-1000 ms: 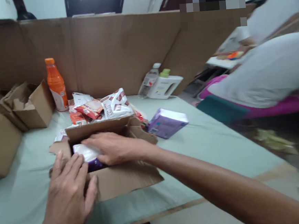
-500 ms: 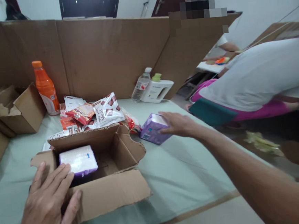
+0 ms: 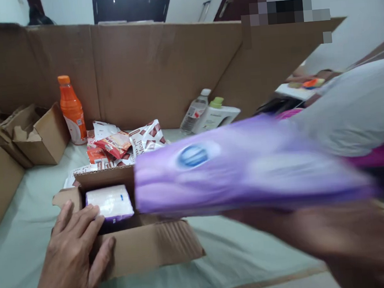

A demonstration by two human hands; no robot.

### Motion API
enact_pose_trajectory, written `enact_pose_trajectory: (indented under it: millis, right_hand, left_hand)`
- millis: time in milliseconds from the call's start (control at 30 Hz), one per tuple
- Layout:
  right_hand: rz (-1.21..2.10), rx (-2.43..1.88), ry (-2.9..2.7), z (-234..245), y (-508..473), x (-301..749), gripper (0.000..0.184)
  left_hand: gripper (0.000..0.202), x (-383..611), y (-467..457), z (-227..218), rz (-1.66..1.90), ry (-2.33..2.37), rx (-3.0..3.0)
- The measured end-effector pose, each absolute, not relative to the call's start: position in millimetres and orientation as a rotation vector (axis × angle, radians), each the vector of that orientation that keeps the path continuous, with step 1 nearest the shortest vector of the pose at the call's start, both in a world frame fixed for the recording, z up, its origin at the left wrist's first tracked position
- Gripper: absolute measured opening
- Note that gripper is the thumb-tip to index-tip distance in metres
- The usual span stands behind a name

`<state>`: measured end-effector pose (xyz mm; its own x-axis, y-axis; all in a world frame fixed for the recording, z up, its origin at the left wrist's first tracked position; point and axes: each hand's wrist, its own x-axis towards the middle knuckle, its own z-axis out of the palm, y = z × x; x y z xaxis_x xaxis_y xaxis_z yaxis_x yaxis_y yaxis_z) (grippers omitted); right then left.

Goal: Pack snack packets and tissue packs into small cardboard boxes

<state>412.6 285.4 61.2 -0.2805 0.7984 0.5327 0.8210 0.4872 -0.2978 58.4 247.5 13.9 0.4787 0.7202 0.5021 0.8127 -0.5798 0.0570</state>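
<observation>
My left hand (image 3: 77, 248) lies spread over the near left corner of an open cardboard box (image 3: 143, 247). Its fingertips reach the left edge of a white and purple tissue pack (image 3: 109, 201) inside, and its thumb rests on the front flap. Close to the camera, my right hand (image 3: 328, 226), smeared by motion, grips a purple tissue pack (image 3: 227, 168) from below. That pack is raised above the table and covers the box's right side. Part of the right hand's fingers is hidden behind it.
Snack packets (image 3: 115, 143) lie behind the box, beside an orange drink bottle (image 3: 72, 111). Smaller cardboard boxes (image 3: 45, 133) stand at left. A water bottle (image 3: 195, 112) and a white jug (image 3: 218, 115) lean by the cardboard wall (image 3: 159, 71). A person in a white shirt (image 3: 365, 108) bends at right.
My right hand has lifted the purple tissue pack off the table and brought it up close to the camera. My left hand stays on the box. The view has shifted slightly.
</observation>
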Motion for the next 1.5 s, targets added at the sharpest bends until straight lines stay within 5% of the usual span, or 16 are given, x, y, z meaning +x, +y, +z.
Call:
enact_pose_trajectory:
  millis: [133, 333, 900, 1200, 1400, 1500]
  right_hand:
    - [-0.206, -1.089, -2.376, 68.6, 297.4, 353.3, 0.039]
    - [-0.415, -1.184, -2.498, 86.2, 294.7, 336.0, 0.021]
    - [-0.696, -1.027, -2.764, 105.2, 292.5, 300.1, 0.020]
    - [-0.041, -1.475, -2.961, 50.3, 334.7, 285.3, 0.040]
    - [0.239, -1.268, -2.865, 55.2, 326.9, 303.6, 0.049]
    - [0.180, -1.082, -2.516, 66.2, 306.9, 335.1, 0.041]
  left_hand:
    - [0.024, 62.5, 244.0, 10.5, -0.749, -1.380, -2.517]
    - [0.023, 62.7, 243.7, 12.2, -0.794, -1.500, -2.533]
    - [0.028, 64.8, 247.3, 8.8, -0.830, -1.563, -2.516]
    - [0.027, 64.1, 252.0, 6.8, -0.855, -1.531, -2.507]
    - [0.014, 57.4, 248.1, 9.3, -0.909, -1.461, -2.489]
    - [0.037, 41.7, 230.8, 5.4, -1.146, -1.504, -2.251]
